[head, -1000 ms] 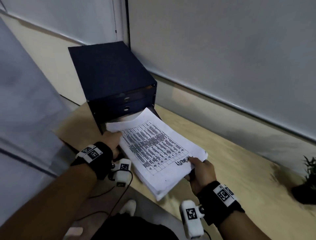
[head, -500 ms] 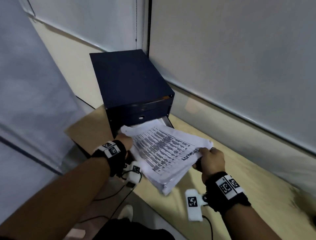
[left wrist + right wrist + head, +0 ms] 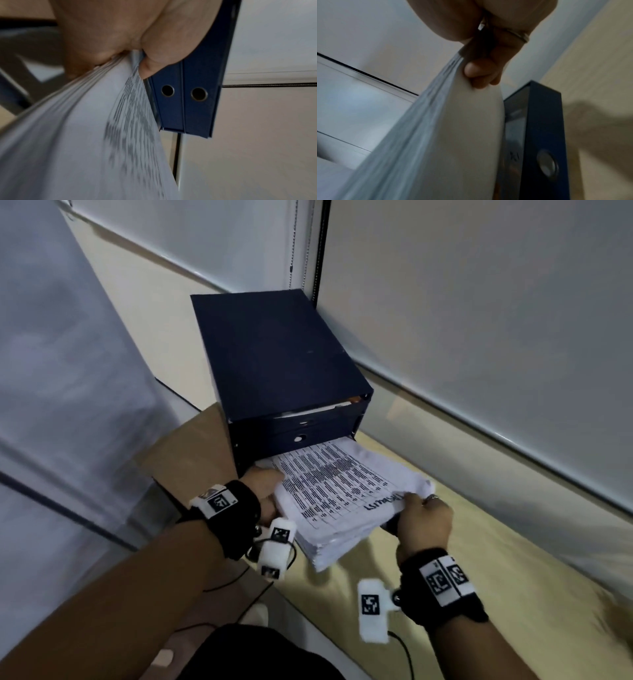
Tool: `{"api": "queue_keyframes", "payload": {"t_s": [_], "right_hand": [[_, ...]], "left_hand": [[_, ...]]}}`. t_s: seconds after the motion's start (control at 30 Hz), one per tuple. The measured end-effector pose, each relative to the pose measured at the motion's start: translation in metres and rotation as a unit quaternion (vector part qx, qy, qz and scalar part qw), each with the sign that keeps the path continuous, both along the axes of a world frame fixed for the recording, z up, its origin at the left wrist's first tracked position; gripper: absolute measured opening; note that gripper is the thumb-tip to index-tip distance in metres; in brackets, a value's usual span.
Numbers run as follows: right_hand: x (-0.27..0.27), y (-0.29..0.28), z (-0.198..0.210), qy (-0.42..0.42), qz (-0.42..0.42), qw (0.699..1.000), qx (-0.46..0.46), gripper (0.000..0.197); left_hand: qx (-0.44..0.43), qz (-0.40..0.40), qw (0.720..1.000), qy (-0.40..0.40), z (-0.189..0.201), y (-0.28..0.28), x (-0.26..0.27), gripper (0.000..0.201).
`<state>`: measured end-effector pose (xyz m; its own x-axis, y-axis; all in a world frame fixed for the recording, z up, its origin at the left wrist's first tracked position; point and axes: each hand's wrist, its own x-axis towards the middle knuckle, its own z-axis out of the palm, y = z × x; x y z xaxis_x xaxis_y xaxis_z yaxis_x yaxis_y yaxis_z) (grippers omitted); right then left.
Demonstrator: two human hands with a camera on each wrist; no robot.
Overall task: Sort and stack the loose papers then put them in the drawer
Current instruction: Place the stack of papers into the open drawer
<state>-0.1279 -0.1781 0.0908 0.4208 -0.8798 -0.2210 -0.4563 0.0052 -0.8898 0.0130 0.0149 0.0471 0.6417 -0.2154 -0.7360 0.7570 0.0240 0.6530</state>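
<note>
A thick stack of white papers (image 3: 335, 491) with a printed table on top is held level in front of a dark blue drawer box (image 3: 281, 361). Its far edge reaches into the open lowest slot of the box. My left hand (image 3: 265, 484) pinches the stack's left edge, thumb on top (image 3: 154, 63). My right hand (image 3: 419, 515) grips the near right corner, fingers curled under the sheets (image 3: 481, 73). The stack (image 3: 85, 135) fills the left wrist view, and the papers' blank underside (image 3: 453, 135) shows in the right wrist view.
The drawer box stands on a light wooden desk (image 3: 479, 594) at its far left corner, against a wall with grey blinds (image 3: 479, 302). Two shut upper drawers with round pull holes (image 3: 183, 93) sit above the open slot. The desk's left edge drops off beside my left arm.
Both hands have carried the stack forward and lowered it flatter, so its far edge now enters the lowest slot of the box. The head view has come closer to the box.
</note>
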Motion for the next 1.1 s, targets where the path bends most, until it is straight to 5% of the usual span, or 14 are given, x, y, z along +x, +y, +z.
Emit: {"api": "queue_keyframes", "payload": {"t_s": [0.1,0.2,0.37,0.43,0.53,0.7,0.83,1.0,1.07,1.1], "right_hand": [[0.018,0.014,-0.01,-0.022,0.031,0.991,0.128,0.019],[0.035,0.011,-0.017,0.0,0.068,0.978,0.199,0.022],[0.059,-0.007,-0.009,0.158,0.155,0.975,-0.013,0.024],[0.073,-0.004,-0.006,0.213,0.204,0.953,-0.066,0.024],[0.082,0.006,-0.009,0.291,0.278,0.909,-0.111,0.031],[0.079,0.005,-0.011,0.352,0.329,0.855,-0.192,0.034],[0.067,0.006,-0.012,0.377,0.353,0.821,-0.244,0.039],[0.029,-0.02,-0.034,0.148,0.351,0.881,-0.282,0.081],[0.012,-0.032,-0.047,0.164,0.36,0.889,-0.232,0.111],[0.007,-0.033,-0.053,0.2,0.366,0.884,-0.21,0.123]], "left_hand": [[0.037,-0.022,0.999,-0.004,0.007,0.011,-0.015,0.015],[0.157,-0.073,0.981,-0.088,0.003,0.014,-0.008,0.02],[0.286,-0.113,0.935,-0.174,0.012,-0.008,0.005,0.03],[0.327,-0.148,0.924,-0.131,0.005,-0.017,0.012,0.037],[0.42,-0.259,0.855,-0.159,0.003,-0.023,0.016,0.045],[0.362,-0.134,0.908,-0.161,-0.01,-0.02,0.004,0.059],[0.366,-0.15,0.904,-0.163,-0.006,-0.014,0.001,0.059],[0.302,-0.143,0.896,-0.293,0.009,0.035,-0.01,0.027],[0.202,-0.056,0.938,-0.277,0.011,0.067,-0.021,0.011],[0.195,-0.032,0.946,-0.256,0.008,0.088,-0.025,0.019]]}}
